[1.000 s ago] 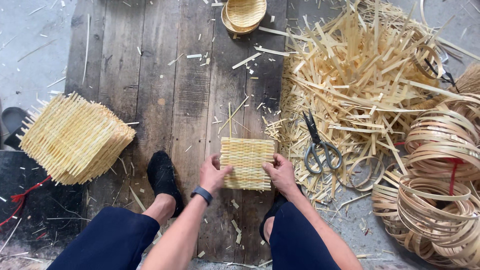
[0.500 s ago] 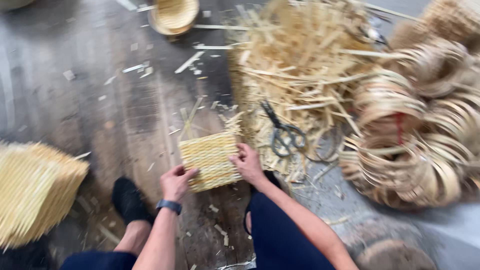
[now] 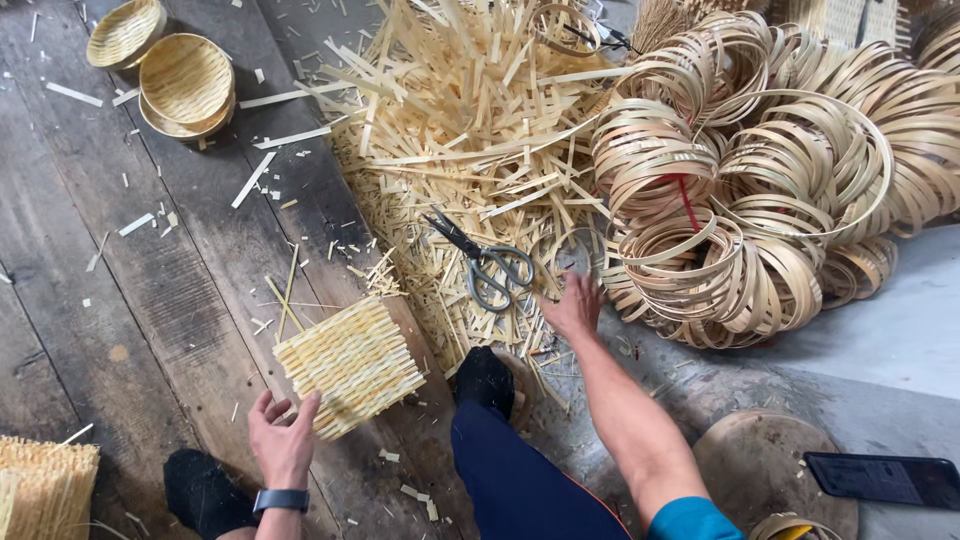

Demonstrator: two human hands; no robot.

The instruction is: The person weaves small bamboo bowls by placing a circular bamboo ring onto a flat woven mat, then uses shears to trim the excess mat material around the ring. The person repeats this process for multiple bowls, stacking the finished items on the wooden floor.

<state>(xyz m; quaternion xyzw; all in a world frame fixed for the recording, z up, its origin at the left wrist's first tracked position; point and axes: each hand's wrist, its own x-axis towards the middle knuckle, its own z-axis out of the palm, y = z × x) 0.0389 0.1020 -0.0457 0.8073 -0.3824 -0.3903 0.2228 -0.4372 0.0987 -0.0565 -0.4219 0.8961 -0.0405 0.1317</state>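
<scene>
My left hand (image 3: 281, 438) holds the near edge of a small square woven bamboo mat (image 3: 348, 364) lying on the dark wooden floor. My right hand (image 3: 573, 306) is stretched out to the right with fingers spread, empty, over bamboo scraps just beside a pile of bamboo hoops (image 3: 750, 190). Grey scissors (image 3: 482, 262) lie on the scrap heap a little left of that hand. My legs in dark blue trousers and black socks show at the bottom.
A big heap of bamboo strips and offcuts (image 3: 470, 130) fills the middle top. Small round woven baskets (image 3: 180, 80) sit at top left. A stack of woven mats (image 3: 45, 490) lies at bottom left. A dark phone (image 3: 885, 478) rests at bottom right beside a round wooden stool (image 3: 770, 470).
My right hand has let go of the woven mat and reached right toward the hoops. The left hand alone keeps the mat. The view has swung right.
</scene>
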